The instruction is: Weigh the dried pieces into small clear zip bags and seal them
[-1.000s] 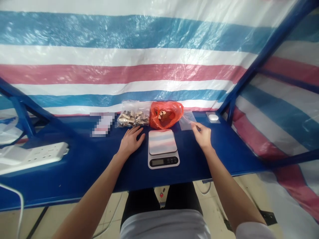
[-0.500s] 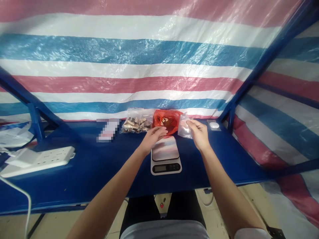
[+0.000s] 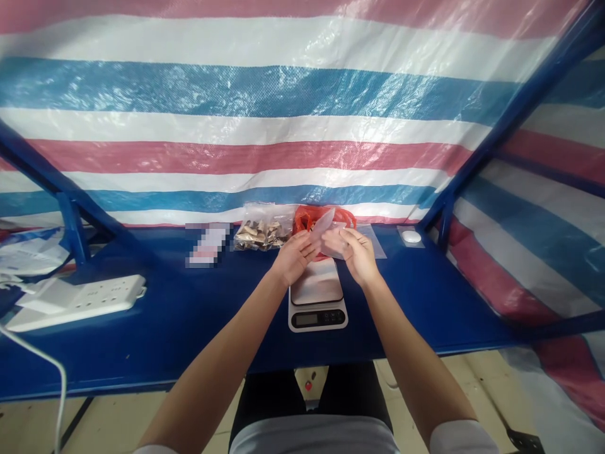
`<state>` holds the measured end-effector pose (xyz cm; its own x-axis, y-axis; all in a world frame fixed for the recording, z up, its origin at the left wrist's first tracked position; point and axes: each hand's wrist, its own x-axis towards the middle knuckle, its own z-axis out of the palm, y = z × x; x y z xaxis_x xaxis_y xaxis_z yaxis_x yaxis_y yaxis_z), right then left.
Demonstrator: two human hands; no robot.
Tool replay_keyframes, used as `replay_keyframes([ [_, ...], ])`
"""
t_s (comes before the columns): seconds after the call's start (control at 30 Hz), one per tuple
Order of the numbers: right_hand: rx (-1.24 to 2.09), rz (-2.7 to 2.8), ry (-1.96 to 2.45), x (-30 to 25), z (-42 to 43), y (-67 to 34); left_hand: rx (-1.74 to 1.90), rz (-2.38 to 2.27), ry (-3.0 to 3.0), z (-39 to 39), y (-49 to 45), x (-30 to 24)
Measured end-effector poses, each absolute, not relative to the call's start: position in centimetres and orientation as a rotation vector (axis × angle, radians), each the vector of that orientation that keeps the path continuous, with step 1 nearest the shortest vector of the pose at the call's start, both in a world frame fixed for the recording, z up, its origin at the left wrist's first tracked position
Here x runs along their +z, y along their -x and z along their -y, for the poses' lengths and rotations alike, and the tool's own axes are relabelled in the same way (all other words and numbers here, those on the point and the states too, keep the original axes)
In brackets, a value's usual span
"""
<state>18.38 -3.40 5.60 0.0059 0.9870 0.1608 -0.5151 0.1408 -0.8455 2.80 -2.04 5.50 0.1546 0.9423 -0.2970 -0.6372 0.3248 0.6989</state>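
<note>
Clear plastic bag held between left hand and right hand

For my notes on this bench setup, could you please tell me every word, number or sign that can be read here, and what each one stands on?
Nothing here can be read with confidence.
Digital kitchen scale: the display is too small to read.
Scale buttons: their markings are too small to read.
Pixelated sheet: blurred out, unreadable.
</note>
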Motion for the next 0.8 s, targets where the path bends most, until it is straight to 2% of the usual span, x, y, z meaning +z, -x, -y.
replay_keyframes([
  [0.4, 1.437, 0.968, 0.829, 3.5, 2.7, -20.4, 1.381, -0.709, -0.743, -0.4, -1.2, 5.8],
  [0.8, 1.455, 1.113, 1.027, 5.4, -0.5, -17.9, 0.879, -0.729, -1.325, -1.1, 5.1, 5.7],
])
